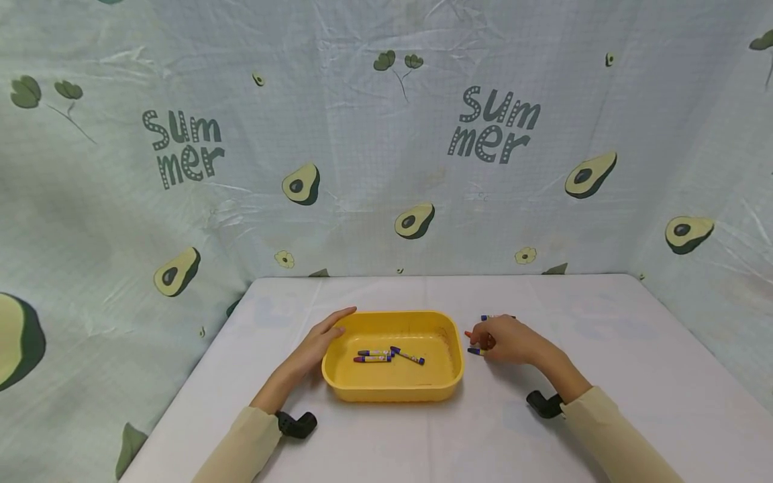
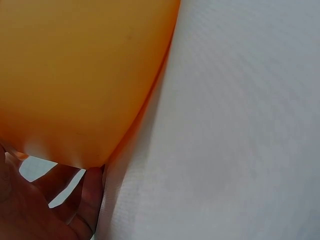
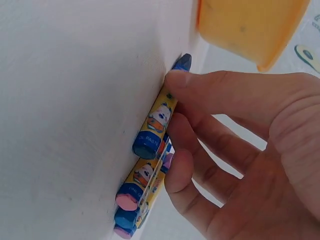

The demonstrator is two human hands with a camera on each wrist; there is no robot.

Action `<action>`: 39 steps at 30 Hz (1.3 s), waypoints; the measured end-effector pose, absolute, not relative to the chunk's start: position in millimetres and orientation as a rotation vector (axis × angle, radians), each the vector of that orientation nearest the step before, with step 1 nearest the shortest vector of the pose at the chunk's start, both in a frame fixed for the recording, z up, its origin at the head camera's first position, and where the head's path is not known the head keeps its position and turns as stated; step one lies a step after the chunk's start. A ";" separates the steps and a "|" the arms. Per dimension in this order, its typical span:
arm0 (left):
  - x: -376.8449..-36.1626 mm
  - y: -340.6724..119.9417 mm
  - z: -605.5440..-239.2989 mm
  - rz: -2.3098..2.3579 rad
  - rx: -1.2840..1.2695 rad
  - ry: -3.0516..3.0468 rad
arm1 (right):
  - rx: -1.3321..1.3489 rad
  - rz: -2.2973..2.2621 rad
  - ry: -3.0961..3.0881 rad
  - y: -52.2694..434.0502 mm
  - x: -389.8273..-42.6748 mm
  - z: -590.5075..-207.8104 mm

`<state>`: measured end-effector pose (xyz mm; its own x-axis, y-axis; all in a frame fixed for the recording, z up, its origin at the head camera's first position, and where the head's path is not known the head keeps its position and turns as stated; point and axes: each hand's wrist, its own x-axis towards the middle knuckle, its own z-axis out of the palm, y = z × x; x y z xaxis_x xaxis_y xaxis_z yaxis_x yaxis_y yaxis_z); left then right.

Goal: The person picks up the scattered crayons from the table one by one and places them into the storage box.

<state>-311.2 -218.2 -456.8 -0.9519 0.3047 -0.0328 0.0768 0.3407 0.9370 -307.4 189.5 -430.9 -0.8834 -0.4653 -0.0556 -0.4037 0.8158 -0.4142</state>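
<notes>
A yellow plastic tray [image 1: 395,394] stands on the table with three oil pastels [image 1: 373,359] lying in it. My left hand [image 1: 315,347] holds the tray's left side, the thumb over the rim and the fingers along the outside. To the right of the tray, my right hand [image 1: 510,339] pinches a dark blue oil pastel [image 3: 159,117] between thumb and fingers, low at the tabletop. Beyond it in the right wrist view lie more pastels, among them a pink-ended one [image 3: 135,187] and a blue-ended one [image 3: 126,218]. My hand partly hides them in the head view.
A white cloth covers the table [image 1: 386,443]. Behind it hangs a pale curtain [image 1: 362,134] printed with avocados and lettering. One pastel [image 1: 488,317] lies just behind my right hand, and a red-orange tip [image 1: 468,333] shows by its fingers.
</notes>
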 end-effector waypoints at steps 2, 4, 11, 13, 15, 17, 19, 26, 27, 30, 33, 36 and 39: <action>-311.4 -217.8 -456.5 1.659 0.349 2.398 | -0.690 -0.587 2.847 189.7 -306.6 -430.8; -311.5 -217.5 -456.3 1.658 0.348 2.395 | -0.707 -0.578 2.843 190.9 -306.3 -430.6; -312.3 -217.8 -457.1 1.661 0.351 2.397 | -0.800 -0.546 2.828 196.1 -308.5 -429.0; -312.0 -218.0 -457.0 1.667 0.341 2.394 | -0.808 -0.554 2.818 196.8 -310.0 -429.3; -311.8 -218.2 -456.9 1.661 0.341 2.399 | -0.804 -0.566 2.810 197.2 -311.3 -429.8; -311.6 -218.4 -456.4 1.659 0.328 2.401 | -0.800 -0.578 2.803 197.4 -312.3 -430.2; -311.7 -218.3 -456.1 1.657 0.324 2.400 | -0.798 -0.587 2.800 197.7 -312.8 -430.4; -312.7 -218.1 -456.9 1.655 0.333 2.393 | -0.804 -0.618 2.784 197.1 -312.1 -429.5; -312.8 -218.2 -457.0 1.654 0.335 2.394 | -0.808 -0.621 2.781 196.9 -311.9 -429.4; -312.8 -218.2 -457.1 1.652 0.330 2.397 | -0.813 -0.639 2.767 196.3 -311.3 -429.1; -313.0 -218.2 -457.6 1.651 0.325 2.402 | -0.818 -0.656 2.752 196.2 -311.3 -429.3; -313.4 -217.9 -457.7 1.656 0.324 2.401 | -0.814 -0.659 2.747 195.9 -311.3 -429.6; -313.4 -218.1 -457.6 1.659 0.328 2.398 | -0.794 -0.643 2.757 195.6 -311.4 -430.5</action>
